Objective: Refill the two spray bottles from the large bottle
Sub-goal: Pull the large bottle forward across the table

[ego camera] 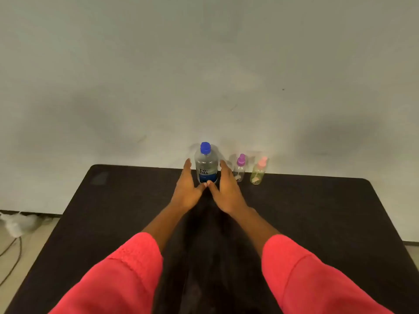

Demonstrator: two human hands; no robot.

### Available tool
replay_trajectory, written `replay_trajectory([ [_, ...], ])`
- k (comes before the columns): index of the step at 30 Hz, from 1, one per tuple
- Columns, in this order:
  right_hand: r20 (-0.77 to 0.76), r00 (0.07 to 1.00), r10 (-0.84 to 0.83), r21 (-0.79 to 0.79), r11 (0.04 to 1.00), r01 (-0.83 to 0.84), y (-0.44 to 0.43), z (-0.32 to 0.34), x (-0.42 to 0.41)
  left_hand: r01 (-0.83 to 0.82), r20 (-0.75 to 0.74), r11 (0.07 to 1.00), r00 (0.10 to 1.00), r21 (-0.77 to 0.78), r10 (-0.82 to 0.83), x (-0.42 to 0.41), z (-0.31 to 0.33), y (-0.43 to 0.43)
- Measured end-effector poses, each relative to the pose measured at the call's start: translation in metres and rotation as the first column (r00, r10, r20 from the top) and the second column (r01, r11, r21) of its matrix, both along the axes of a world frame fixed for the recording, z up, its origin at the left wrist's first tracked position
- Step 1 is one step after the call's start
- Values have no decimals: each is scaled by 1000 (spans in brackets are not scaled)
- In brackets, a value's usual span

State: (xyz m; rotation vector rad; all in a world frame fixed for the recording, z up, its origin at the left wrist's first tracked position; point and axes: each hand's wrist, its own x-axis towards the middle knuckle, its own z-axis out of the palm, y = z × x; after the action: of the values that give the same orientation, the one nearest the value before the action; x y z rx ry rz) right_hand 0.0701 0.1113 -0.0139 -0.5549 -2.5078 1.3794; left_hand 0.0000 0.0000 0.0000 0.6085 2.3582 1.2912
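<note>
Imo wrap it low around the label so the big water bottle (206, 165) doesn't tip. It's at the far edge of the desk (113, 211), between the left grip (184, 189) and right grip (226, 191), both with fingers straight, nothing clamped yet. The purple-capped spray bottle (239, 169) and pink-capped spray bottle (258, 172) sit to its right.

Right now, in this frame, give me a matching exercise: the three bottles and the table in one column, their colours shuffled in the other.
Things:
1. large bottle
2. middle bottle
3. rightmost bottle
4. table

Colours:
A. pink spray top
B. black
C. blue cap
D. purple spray top

Pairs: 1-C, 2-D, 3-A, 4-B.
</note>
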Motion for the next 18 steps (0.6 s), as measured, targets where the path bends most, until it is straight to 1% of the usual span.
replay_trajectory([
  [2,-36,999,-13,-14,1000,12,3,-4,-10,75,4,993,997,90,-76,-6,-3,3],
  [7,-55,998,23,-78,997,-27,9,-8,-24,155,100,975,980,159,-172,-17,-8,8],
  [9,-61,997,44,-63,997,-48,12,-4,-25,161,107,973,978,163,-180,-21,-7,9],
  [12,-31,998,59,-46,997,-61,14,-3,-24,155,116,974,978,165,-175,-18,-1,10],
  [18,-13,999,44,6,999,-44,11,-15,-15,185,49,976,980,118,-192,-7,0,0],
])
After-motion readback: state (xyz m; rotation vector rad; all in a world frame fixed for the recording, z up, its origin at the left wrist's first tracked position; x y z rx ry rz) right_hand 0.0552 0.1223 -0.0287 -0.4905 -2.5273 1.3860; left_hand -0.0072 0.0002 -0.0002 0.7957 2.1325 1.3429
